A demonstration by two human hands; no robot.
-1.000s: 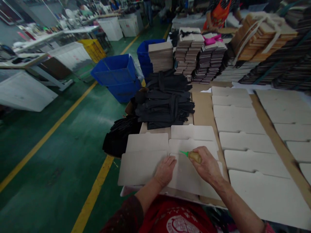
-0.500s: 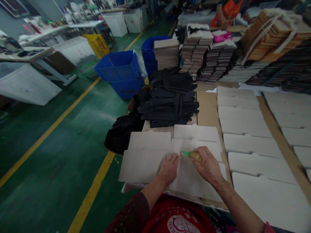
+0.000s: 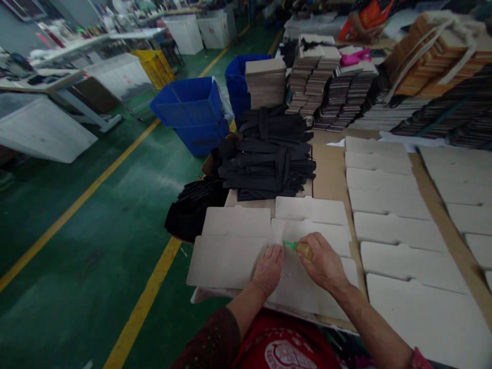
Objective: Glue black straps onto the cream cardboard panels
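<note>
My left hand (image 3: pixel 268 266) lies flat with its fingers stretched out, pressing on pale flat panels where two of them meet. In my right hand (image 3: pixel 323 262) is a small amber squeeze bottle (image 3: pixel 305 250) with a thin green nozzle. The nozzle points left and its tip is close to the fingertips of my left hand, at the surface of a pale panel (image 3: pixel 307 284). Small marks show on that panel below the nozzle. Another pale panel (image 3: pixel 223 261) lies under and left of my left hand.
Bundles of black strips (image 3: pixel 269 164) lie behind the panels. Rows of overlapping pale panels (image 3: pixel 407 256) cover the table to the right. Stacked boards (image 3: pixel 313 77) and a blue bin (image 3: pixel 192 113) stand farther back. A co-worker in an orange apron (image 3: pixel 365 20) is at the far side.
The bottle in my right hand has moved slightly left and down, its nozzle nearer my left fingertips. My left hand stays in nearly the same place on the panels.
</note>
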